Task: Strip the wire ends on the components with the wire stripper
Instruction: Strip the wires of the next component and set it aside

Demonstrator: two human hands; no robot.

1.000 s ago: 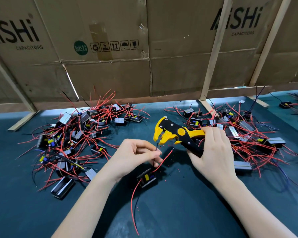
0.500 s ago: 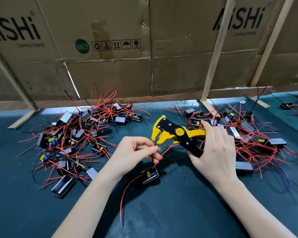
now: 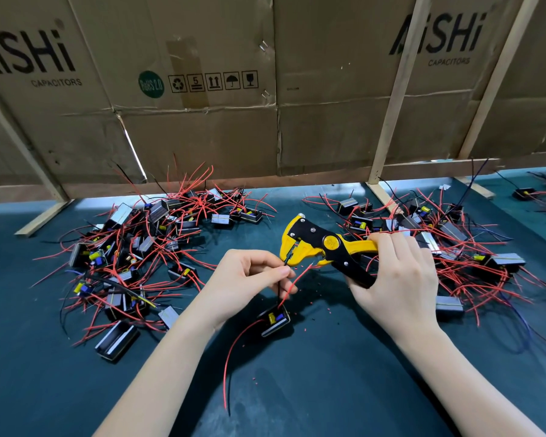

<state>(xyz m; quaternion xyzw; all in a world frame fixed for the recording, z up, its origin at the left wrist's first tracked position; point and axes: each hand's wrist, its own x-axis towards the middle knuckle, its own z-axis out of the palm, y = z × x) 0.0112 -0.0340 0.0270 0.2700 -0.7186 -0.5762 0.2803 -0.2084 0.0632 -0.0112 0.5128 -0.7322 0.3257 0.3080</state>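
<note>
Nearest the camera, two bare forearms are reaching in over the dark green surface [image 3: 344,389]. Between them a small black component [image 3: 275,320] with yellow and blue parts inside is hanging just above or resting on the surface; which one, the view is not showing. A long red wire [image 3: 234,357] is trailing from it toward the viewer. Tiny red scraps of insulation [image 3: 300,325] are lying scattered around it.

The left hand [image 3: 249,279] is pinching a black wire [image 3: 279,287] that is rising from the component, its grip closed on that wire between thumb and forefinger. A second short red wire [image 3: 298,277] is sticking up beside the fingers, its tip free in the air. The end of the black wire is sitting at the jaws of the wire stripper [image 3: 322,247], a yellow and black tool. The right hand [image 3: 397,279] is wrapping its grip around both stripper handles, fingers over the yellow upper one and the black lower one against the palm.

Farther back, a left pile of components [image 3: 133,257] with tangled red and black leads is lying well apart from a right pile of components [image 3: 448,244] beyond the right hand.

Behind everything, a wall of cardboard sheets [image 3: 234,121] printed "AiSHi CAPACITORS" is standing braced by pale wooden battens [image 3: 394,99].
</note>
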